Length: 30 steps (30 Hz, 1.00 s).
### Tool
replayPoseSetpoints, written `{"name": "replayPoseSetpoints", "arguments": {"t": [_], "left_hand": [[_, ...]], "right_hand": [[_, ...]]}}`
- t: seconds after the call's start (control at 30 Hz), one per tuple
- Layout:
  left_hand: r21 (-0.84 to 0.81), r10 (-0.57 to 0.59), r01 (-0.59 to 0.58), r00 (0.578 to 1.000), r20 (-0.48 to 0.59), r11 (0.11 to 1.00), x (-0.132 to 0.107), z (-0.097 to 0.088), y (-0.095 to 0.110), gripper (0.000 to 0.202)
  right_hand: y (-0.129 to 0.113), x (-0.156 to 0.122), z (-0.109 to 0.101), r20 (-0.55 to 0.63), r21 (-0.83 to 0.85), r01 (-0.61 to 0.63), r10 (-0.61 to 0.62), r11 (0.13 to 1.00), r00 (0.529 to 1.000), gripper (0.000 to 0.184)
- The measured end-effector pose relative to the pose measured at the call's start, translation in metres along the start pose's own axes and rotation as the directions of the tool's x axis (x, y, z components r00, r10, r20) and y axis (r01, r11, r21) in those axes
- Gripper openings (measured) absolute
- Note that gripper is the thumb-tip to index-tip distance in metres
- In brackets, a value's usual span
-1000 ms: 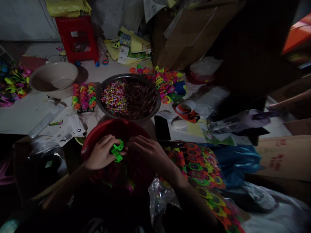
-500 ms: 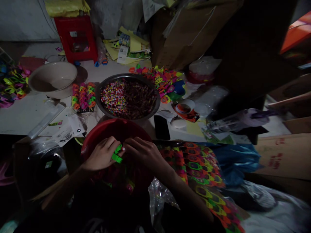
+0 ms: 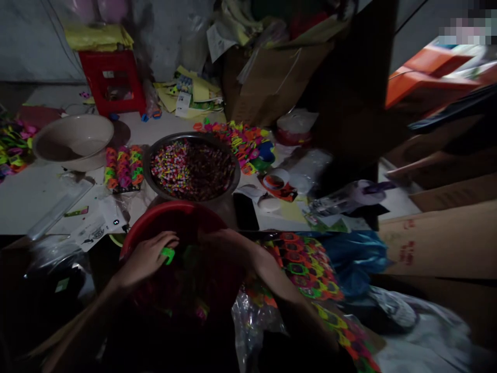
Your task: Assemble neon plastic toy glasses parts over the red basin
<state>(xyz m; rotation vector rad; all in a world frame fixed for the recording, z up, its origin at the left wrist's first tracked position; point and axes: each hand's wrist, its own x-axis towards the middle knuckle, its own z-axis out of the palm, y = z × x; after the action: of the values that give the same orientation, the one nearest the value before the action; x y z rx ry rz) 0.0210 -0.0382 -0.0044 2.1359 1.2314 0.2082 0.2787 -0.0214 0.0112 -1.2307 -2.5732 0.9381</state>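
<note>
My left hand (image 3: 149, 257) is closed around a small bright green plastic piece (image 3: 168, 255), over the left side of a red basin (image 3: 132, 233). My right hand (image 3: 229, 247) reaches into the right side of that basin, its fingers lost in shadow, so I cannot tell what they touch. Dim coloured plastic pieces (image 3: 201, 312) lie in the basin's lower part. Just behind stands a metal bowl (image 3: 237, 181) with small colourful wrapped bits on its left and darker ones on its right.
A beige bowl (image 3: 73, 137), bundled coloured plastic pieces (image 3: 124, 167) and a black phone (image 3: 246, 211) are on the white table. Loose bright pieces (image 3: 248, 145) are heaped behind the metal bowl. Packs of coloured pieces (image 3: 306, 264) lie at my right, near cardboard boxes (image 3: 438, 241).
My hands have parted: the right has left the green piece and gone down into the basin, while the left keeps the piece. The whole view has shifted.
</note>
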Motion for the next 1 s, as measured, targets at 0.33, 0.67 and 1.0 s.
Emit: {"name": "replayPoseSetpoints", "arguments": {"t": [0.33, 0.67, 1.0], "left_hand": [[-0.323, -0.198, 0.192, 0.98, 0.014, 0.927, 0.004, 0.021, -0.046, 0.023], [-0.589, -0.125, -0.008, 0.975, -0.184, 0.808, 0.004, 0.015, -0.024, 0.023], [-0.458, -0.028, -0.13, 0.946, -0.322, 0.879, -0.002, 0.01, 0.002, 0.024]], "right_hand": [[0.079, 0.006, -0.086, -0.92, 0.105, -0.352, 0.225, 0.93, 0.32, 0.029], [0.01, 0.016, 0.024, -0.401, 0.387, 0.024, 0.145, 0.922, 0.904, 0.015], [-0.021, 0.014, 0.035, -0.347, 0.281, 0.148, -0.044, 0.948, 0.937, 0.022]]}}
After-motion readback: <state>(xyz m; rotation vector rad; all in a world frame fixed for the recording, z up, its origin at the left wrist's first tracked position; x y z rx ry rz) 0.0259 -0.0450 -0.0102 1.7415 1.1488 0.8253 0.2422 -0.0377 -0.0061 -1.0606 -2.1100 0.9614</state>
